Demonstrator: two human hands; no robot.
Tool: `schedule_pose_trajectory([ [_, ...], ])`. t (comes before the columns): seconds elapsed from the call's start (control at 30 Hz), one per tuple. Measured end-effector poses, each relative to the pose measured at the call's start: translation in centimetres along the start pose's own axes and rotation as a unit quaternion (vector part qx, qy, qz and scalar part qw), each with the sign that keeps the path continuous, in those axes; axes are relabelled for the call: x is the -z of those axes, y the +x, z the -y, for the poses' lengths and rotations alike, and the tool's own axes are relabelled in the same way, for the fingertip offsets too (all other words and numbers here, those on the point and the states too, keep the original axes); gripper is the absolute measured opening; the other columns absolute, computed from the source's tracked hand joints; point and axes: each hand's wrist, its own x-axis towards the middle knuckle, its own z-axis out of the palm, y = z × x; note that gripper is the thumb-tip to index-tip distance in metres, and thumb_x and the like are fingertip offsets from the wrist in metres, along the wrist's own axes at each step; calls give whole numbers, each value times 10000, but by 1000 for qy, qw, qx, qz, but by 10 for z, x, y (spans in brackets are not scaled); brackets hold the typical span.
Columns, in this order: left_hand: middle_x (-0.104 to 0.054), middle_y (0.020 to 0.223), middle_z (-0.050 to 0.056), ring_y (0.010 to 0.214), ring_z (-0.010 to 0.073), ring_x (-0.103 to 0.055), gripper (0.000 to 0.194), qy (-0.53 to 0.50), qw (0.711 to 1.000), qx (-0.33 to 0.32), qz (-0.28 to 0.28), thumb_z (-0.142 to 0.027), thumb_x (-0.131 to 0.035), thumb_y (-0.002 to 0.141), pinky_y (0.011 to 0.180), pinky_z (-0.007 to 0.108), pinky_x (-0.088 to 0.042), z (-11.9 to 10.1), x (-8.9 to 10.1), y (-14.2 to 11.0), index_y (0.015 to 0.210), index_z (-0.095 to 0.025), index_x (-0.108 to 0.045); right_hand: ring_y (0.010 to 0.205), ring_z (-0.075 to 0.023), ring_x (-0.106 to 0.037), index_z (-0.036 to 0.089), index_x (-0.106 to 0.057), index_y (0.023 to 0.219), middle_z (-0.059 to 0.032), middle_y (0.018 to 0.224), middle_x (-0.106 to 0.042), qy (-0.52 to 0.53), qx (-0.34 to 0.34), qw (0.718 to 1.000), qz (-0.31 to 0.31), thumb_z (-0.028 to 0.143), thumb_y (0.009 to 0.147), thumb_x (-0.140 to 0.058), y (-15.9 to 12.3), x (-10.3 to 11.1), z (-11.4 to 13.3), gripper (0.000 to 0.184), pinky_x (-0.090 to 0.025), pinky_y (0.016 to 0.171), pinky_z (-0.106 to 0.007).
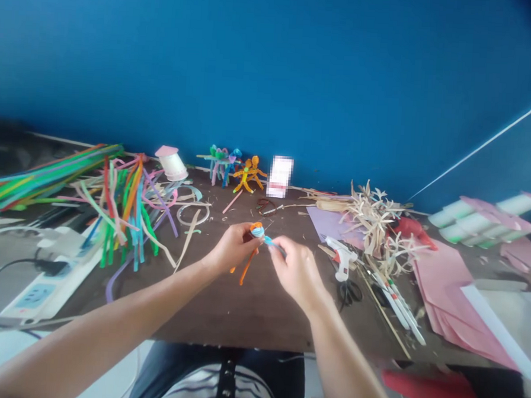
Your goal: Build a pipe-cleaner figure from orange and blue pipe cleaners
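My left hand is closed on an orange pipe-cleaner figure, whose legs hang down below my fingers. At its top is a small head wound with blue. My right hand pinches the free end of a blue pipe cleaner that runs from that head. Both hands are held just above the dark brown table, near its middle.
Several finished pipe-cleaner figures stand at the back by the blue wall. A heap of coloured pipe cleaners and a power strip lie left. A glue gun, scissors, markers, straw flowers and pink paper lie right.
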Motion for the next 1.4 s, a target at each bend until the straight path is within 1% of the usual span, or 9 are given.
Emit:
schedule_pose_trajectory([
  [0.17,-496,541,-48,498,74,-452,188,-86,993,21,75,-292,-629,644,493,184,-360,-5,3,-4,682,-134,-534,644,-134,-561,188,-613,764,-4,715,-635,175,-42,984,-1,250,769,-495,16,7,-14,133,-393,594,-216],
  [0.3,-532,571,-30,515,74,-473,216,-173,976,47,123,-306,-659,638,520,192,-384,-8,4,-7,691,-127,-552,508,-94,-489,172,-612,724,28,595,-570,366,-135,919,54,284,718,-545,22,-3,-26,131,-367,490,-198],
  [0.4,-560,592,-19,529,72,-499,212,-238,961,71,123,-295,-680,629,537,189,-393,-8,1,-8,706,-128,-573,442,-72,-427,166,-590,663,49,516,-500,445,-186,872,79,318,684,-581,19,-12,-29,154,-342,432,-186],
  [0.57,-578,591,-17,542,68,-519,193,-306,945,88,79,-258,-703,614,559,180,-401,-7,-5,-7,684,-127,-580,367,-61,-342,182,-570,675,76,442,-412,483,-212,848,58,360,679,-591,13,-30,-32,179,-307,358,-179],
  [0.7,-595,616,-2,560,77,-531,196,-322,941,90,55,-250,-709,604,585,191,-421,-7,-9,-6,678,-119,-583,374,-73,-354,187,-559,636,64,448,-407,417,-156,896,-13,336,735,-538,8,-37,-29,180,-303,359,-188],
  [0.83,-594,635,-1,605,97,-544,203,-293,955,55,0,-255,-698,601,645,223,-440,-6,-13,-2,691,-118,-578,615,-150,-560,181,-618,724,-11,652,-605,273,-58,956,-96,292,786,-483,3,-39,-19,185,-443,581,-244],
  [1.03,-530,578,-27,549,90,-486,168,-105,991,-36,-79,-285,-621,657,542,197,-396,2,-12,6,669,-126,-568,694,-185,-606,178,-595,929,-57,785,-653,104,-33,991,-72,197,820,-405,-9,-43,-5,220,-437,621,-259],
  [1.2,-567,608,-10,567,106,-500,194,20,998,-41,-45,-313,-575,684,535,201,-388,4,-6,7,723,-126,-612,641,-183,-606,183,-608,908,-63,736,-658,-52,-8,998,-43,184,813,-416,-7,-24,0,214,-393,585,-241],
  [1.4,-581,623,-12,562,96,-504,202,-30,997,0,73,-312,-597,678,553,204,-392,-6,9,6,756,-126,-615,602,-141,-575,197,-614,858,-18,704,-648,31,-6,999,-19,259,817,-446,7,3,-4,183,-376,576,-214],
])
